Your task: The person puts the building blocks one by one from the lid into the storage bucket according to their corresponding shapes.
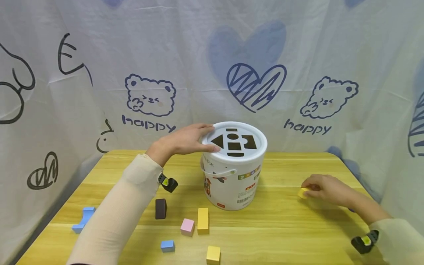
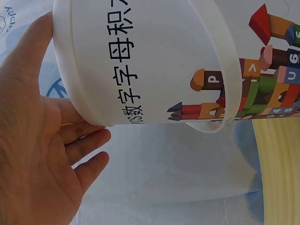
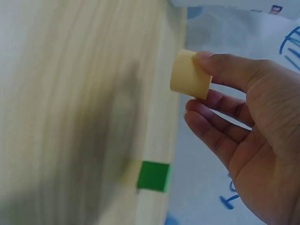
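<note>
A white lidded bucket (image 1: 232,176) with shape-cut holes in its lid (image 1: 250,152) stands upright on the table. My left hand (image 1: 187,140) rests at the left edge of the lid, thumb over the top. In the left wrist view, the relaxed fingers of this hand (image 2: 44,136) touch the rim beside the printed wall (image 2: 164,61). To the right of the bucket, my right hand (image 1: 331,189) pinches a yellow block (image 1: 302,193) between thumb and fingers. Up close the yellow block (image 3: 190,75) looks rounded, like a short cylinder, and is held above the table.
Toward the front of the table lie a dark block (image 1: 161,208), a pink cube (image 1: 187,227), a long yellow block (image 1: 203,221), a small blue block (image 1: 168,246), another yellow block (image 1: 213,254) and a blue notched block (image 1: 85,219). A green block (image 3: 153,176) sits near the right hand.
</note>
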Tool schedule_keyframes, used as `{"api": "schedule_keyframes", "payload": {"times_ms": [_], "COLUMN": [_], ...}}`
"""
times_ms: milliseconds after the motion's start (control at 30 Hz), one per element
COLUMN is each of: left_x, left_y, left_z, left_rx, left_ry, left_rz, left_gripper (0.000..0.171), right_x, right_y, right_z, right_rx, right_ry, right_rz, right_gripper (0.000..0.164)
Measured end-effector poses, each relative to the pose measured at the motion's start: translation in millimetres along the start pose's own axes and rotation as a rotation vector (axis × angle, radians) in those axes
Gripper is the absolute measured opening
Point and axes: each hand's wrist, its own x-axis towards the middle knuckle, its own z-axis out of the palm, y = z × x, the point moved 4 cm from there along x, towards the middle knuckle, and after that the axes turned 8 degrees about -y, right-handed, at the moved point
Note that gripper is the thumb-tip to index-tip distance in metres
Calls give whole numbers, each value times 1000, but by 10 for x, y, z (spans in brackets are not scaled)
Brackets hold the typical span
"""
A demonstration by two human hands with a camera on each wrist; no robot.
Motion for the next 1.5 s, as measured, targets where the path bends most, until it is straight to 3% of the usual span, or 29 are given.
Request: {"api": "schedule_keyframes", "payload": {"times_ms": [200,833,1167,1500], "left_x": [-8,-6,-3,-6], "left_y": [-4,-9,-9,-6], "left_z": [-6,-13,-6,-4], "left_rx": [3,-1,-4,-8], "left_ry": [0,2,-2,-5], "left_rz": [-1,0,-5,-6], "left_gripper": [102,103,101,102], "right_x": [78,293,365,536], "right_y": [-202,-847,-1224,-1531], "right_z": [-188,-789,-1049,-1197], "right_rx": [-25,-83,-114,-129], "right_ry": [62,90,168,200], "right_rz": [-33,-31,-185,-249], "right_gripper": [18,24,19,17]}}
